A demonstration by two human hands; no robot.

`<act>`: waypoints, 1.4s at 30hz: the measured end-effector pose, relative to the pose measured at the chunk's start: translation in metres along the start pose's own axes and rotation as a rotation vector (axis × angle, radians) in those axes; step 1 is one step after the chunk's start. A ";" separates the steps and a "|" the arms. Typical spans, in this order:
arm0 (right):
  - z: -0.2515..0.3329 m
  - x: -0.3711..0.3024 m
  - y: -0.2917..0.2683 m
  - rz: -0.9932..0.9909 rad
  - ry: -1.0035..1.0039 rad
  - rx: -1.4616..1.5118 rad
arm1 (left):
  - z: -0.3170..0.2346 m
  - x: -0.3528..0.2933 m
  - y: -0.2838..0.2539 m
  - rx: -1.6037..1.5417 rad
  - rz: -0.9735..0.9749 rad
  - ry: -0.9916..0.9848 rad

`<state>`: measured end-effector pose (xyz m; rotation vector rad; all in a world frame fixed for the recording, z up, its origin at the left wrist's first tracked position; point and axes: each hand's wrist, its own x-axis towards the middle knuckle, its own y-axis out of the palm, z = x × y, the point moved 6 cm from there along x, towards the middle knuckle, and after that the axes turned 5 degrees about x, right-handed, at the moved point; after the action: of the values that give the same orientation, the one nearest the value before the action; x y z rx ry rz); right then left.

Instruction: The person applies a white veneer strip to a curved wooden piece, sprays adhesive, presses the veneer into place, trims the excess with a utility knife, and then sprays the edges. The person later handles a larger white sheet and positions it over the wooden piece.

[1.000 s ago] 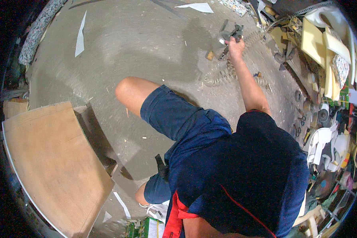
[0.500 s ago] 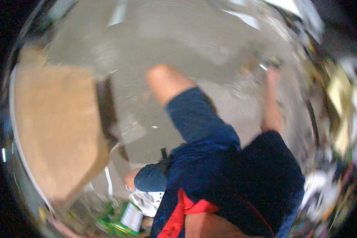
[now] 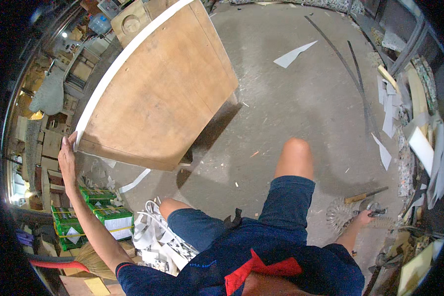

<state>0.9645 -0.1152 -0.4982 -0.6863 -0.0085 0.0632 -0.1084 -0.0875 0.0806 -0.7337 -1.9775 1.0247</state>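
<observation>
Plywood panel [image 3: 163, 93] with a curved white edge extends ahead and to the right of the left hand [image 3: 68, 152], whose fingers touch its near corner; how tightly they close there cannot be told. The right hand [image 3: 364, 218] is wrapped around a dark metal tool [image 3: 378, 212]. Coiled hose [image 3: 338, 217] lies just left of that hand, a wood-handled tool [image 3: 356, 198] just beyond.
</observation>
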 end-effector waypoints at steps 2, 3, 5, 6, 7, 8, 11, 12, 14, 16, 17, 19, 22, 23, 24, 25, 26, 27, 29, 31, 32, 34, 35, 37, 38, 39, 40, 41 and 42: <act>-0.004 0.008 0.004 -0.073 -0.028 0.088 | 0.006 -0.002 0.001 -0.034 -0.009 -0.001; -0.014 0.016 0.011 -0.064 0.053 0.096 | 0.007 -0.003 0.000 -0.013 -0.019 0.028; -0.037 0.033 0.022 -0.039 0.113 -0.054 | 0.011 -0.005 0.000 0.006 -0.035 0.005; -0.049 0.042 0.027 -0.027 0.092 -0.217 | 0.009 -0.005 -0.001 -0.009 -0.051 0.032; -0.061 0.049 0.030 -0.019 0.069 -0.375 | 0.010 -0.006 0.000 -0.010 -0.054 0.010; -0.073 0.047 0.041 0.099 -0.047 -0.395 | 0.009 -0.007 0.000 -0.024 -0.068 0.016; -0.090 0.014 0.059 0.441 -0.412 -0.440 | 0.005 -0.009 0.000 -0.018 -0.095 0.050; -0.097 0.001 0.058 0.494 -0.258 -0.294 | 0.003 -0.010 0.001 -0.032 -0.085 0.068; -0.104 -0.036 0.055 0.572 0.220 0.175 | 0.004 -0.010 0.001 0.009 -0.096 0.064; -0.071 -0.076 0.054 0.641 0.291 0.279 | 0.005 -0.011 0.002 0.002 -0.097 0.067; -0.043 -0.096 0.059 0.666 0.192 0.231 | 0.005 -0.011 0.002 0.010 -0.100 0.062; 0.027 -0.136 0.072 0.692 -0.135 0.050 | 0.005 -0.011 0.001 0.020 -0.112 0.070; 0.138 -0.209 0.107 0.798 -0.189 0.409 | 0.003 -0.013 0.001 -0.001 -0.128 0.053; 0.182 -0.233 0.114 0.848 -0.327 0.379 | 0.001 -0.014 0.002 0.001 -0.127 0.056; 0.222 -0.261 0.127 0.891 -0.289 0.456 | 0.000 -0.016 0.002 0.003 -0.124 0.059; 0.264 -0.291 0.129 1.079 -0.385 0.571 | -0.002 -0.017 0.002 -0.002 -0.126 0.070; 0.302 -0.319 0.134 1.105 -0.472 0.481 | -0.003 -0.017 0.002 0.008 -0.125 0.062; 0.337 -0.348 0.135 1.224 -0.484 0.515 | -0.004 -0.017 0.002 0.011 -0.127 0.063; 0.398 -0.402 0.131 1.382 -0.551 0.611 | -0.002 -0.017 0.001 0.013 -0.112 0.058; 0.450 -0.453 0.132 1.514 -0.657 0.630 | 0.004 -0.017 0.002 0.001 -0.086 0.062; 0.474 -0.479 0.138 1.599 -0.715 0.596 | 0.013 -0.020 0.000 -0.132 -0.167 0.031; 0.515 -0.529 0.159 1.760 -0.672 0.614 | 0.035 -0.036 0.007 -0.422 -0.338 0.008; 0.534 -0.554 0.170 1.846 -0.651 0.637 | 0.044 -0.045 0.013 -0.549 -0.413 0.070; 0.571 -0.598 0.195 1.926 -0.601 0.674 | 0.091 -0.063 0.059 -0.926 -0.523 -0.253; 0.588 -0.616 0.206 1.934 -0.577 0.682 | 0.104 -0.070 0.097 -0.937 -0.383 -0.358; 0.606 -0.635 0.215 1.968 -0.567 0.691 | 0.130 -0.083 0.140 -0.960 -0.436 -0.716; 0.620 -0.649 0.222 1.988 -0.527 0.681 | 0.132 -0.088 0.181 -1.136 -0.266 -0.651; 0.628 -0.660 0.227 2.005 -0.512 0.675 | 0.133 -0.095 0.221 -1.349 -0.130 -0.679; 0.637 -0.669 0.231 2.012 -0.501 0.661 | 0.136 -0.095 0.244 -1.342 -0.066 -0.668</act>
<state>0.2656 0.4256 -0.1428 0.2419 0.2173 2.0667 -0.1382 -0.0901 -0.2131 -1.0257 -3.1951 -0.3510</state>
